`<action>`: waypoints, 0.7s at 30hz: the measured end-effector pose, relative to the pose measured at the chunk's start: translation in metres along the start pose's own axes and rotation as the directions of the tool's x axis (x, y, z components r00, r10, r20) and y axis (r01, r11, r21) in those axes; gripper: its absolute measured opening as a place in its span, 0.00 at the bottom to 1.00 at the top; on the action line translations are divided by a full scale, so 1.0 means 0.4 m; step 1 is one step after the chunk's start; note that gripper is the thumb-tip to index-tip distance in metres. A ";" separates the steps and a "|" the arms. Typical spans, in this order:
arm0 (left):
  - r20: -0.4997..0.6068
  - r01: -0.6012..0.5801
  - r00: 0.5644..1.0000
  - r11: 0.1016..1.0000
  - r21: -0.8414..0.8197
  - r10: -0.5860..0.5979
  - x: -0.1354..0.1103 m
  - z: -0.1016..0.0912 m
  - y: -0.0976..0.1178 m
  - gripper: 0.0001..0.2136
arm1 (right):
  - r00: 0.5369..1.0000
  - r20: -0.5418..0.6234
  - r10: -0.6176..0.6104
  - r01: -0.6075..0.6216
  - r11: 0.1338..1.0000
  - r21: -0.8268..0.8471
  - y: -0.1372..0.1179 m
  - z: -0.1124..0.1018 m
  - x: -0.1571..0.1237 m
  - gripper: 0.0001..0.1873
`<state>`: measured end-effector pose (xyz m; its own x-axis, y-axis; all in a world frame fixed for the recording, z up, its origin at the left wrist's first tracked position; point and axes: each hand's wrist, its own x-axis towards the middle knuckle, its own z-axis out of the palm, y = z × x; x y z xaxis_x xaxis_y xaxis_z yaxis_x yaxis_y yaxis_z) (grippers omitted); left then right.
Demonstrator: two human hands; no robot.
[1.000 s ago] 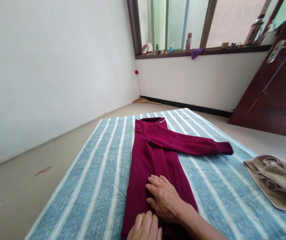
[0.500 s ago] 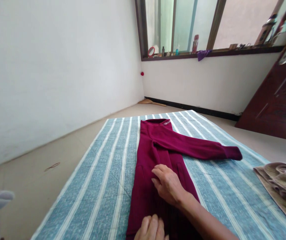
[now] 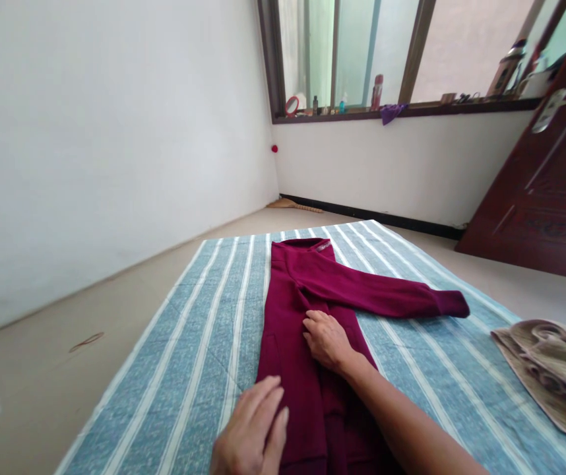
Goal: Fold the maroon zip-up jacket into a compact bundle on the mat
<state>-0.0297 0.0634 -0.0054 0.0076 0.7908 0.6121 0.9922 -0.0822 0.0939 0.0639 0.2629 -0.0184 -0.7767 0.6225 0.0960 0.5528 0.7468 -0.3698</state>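
Observation:
A maroon jacket (image 3: 295, 389) lies lengthwise on a striped sheet, its collar at the far end and one sleeve (image 3: 386, 290) stretched out to the right. My right hand (image 3: 330, 340) rests on the middle of the jacket, just below the sleeve, its fingers lightly bent against the cloth. Nearer to me, my left hand (image 3: 253, 425) is at the jacket's left edge with fingers stretched out, lying partly over the cloth. The jacket's lower end runs toward the bottom of the view, and my right forearm hides part of it.
The blue-and-white striped sheet (image 3: 184, 369) spreads under everything. A rolled beige hat (image 3: 553, 369) sits at the right edge. Bottles and a small round mirror (image 3: 291, 105) stand on the windowsill. A dark red door (image 3: 535, 191) is at right; a thin loop (image 3: 86, 342) lies on the floor.
My left hand has moved forward and left from the jacket's lower part to its left edge, with its fingers straightened. My right hand has slid slightly away from me. The view has shifted slightly.

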 end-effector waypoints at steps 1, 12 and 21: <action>-0.019 0.040 0.999 0.997 0.073 -0.038 0.014 0.008 -0.017 0.14 | 0.999 -0.006 0.047 -0.047 0.999 0.013 0.000 -0.009 0.006 0.10; 0.415 0.116 0.878 0.948 0.297 -0.237 -0.005 0.127 -0.031 0.30 | 0.903 0.025 0.429 -0.429 0.894 0.128 0.000 -0.037 0.108 0.12; 0.380 0.043 0.911 0.954 0.298 -0.160 -0.008 0.144 -0.031 0.26 | 0.905 0.025 0.424 -0.422 0.892 0.163 0.006 -0.030 0.090 0.19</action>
<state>-0.0348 0.0967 -0.0538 -0.1043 0.9641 0.2442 0.9836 0.1363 -0.1181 0.0408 0.2898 -0.0048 -0.4763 0.8744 -0.0926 0.7715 0.3651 -0.5210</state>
